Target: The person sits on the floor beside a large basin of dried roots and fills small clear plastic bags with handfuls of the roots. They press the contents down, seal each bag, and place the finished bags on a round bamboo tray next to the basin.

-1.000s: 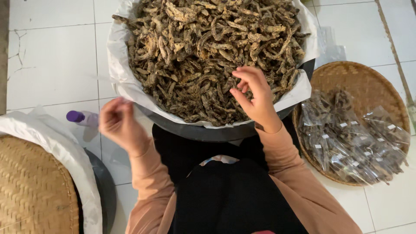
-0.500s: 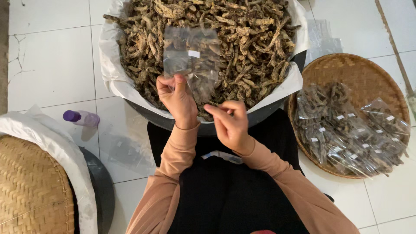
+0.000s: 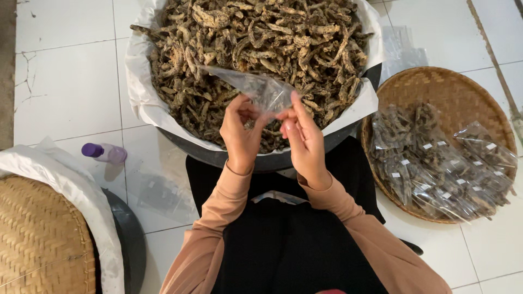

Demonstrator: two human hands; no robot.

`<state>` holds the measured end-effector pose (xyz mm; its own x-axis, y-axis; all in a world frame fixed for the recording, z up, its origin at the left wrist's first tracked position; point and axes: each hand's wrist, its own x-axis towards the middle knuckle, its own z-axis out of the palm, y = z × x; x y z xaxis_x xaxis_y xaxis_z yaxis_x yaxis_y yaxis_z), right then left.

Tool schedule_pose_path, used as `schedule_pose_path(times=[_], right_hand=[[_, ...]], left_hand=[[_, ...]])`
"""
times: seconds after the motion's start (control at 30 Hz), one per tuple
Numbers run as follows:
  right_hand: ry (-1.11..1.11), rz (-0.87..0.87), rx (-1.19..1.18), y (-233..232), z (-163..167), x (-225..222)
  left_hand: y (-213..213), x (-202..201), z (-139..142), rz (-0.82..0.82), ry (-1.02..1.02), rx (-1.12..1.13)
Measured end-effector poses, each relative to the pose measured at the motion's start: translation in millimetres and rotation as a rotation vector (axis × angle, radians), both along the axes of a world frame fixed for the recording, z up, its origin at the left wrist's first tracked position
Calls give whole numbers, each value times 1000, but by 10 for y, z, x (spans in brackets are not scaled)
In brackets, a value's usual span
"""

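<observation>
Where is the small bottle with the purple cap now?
In the head view the purple-capped bottle lies on the white tiled floor at the left, between the lined basin and the white-lined woven basket.

Single head-worn view, steeply downward and close over the lap, hands (image 3: pixel 272 136) and tiled floor (image 3: pixel 65 81)

**Setting: home-style floor workstation for packing dried goods**

Person is sitting directly on a white tiled floor (image 3: pixel 65 92), some tiles cracking along the left edge. No bench, machinery or shelving is showing. A large dark basin (image 3: pixel 261 159), lined with white sheeting, is holding a heap of dried brown pieces (image 3: pixel 256 49). On the right, a round woven tray (image 3: pixel 436 87) is collecting filled clear packets (image 3: pixel 441 169). A second woven tray (image 3: pixel 32 239) is lying on the left near a small purple-capped bottle (image 3: pixel 104 153). Everything is pointing to small-scale, hand-run cottage packing.
</observation>
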<state>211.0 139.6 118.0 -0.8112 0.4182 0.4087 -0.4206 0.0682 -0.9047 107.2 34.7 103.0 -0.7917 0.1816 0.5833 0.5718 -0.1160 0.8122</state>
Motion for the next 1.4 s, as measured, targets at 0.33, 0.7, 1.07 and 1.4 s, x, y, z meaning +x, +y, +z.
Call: schedule_pose_path(times=[0.33, 0.7, 1.07, 1.4], right_hand=[[-17, 67, 253, -97, -51, -153], [33, 299, 366, -42, -111, -370], [-27, 169, 930, -99, -286, -547], [-428, -67, 1074, 1249, -414, -588]], left_hand=[[-123, 339, -49, 153, 394, -289], [-544, 449, -425, -24, -16, 83], [-271, 91, -182, -846, -731, 659], [-551, -881, -469, -63, -876, 973]])
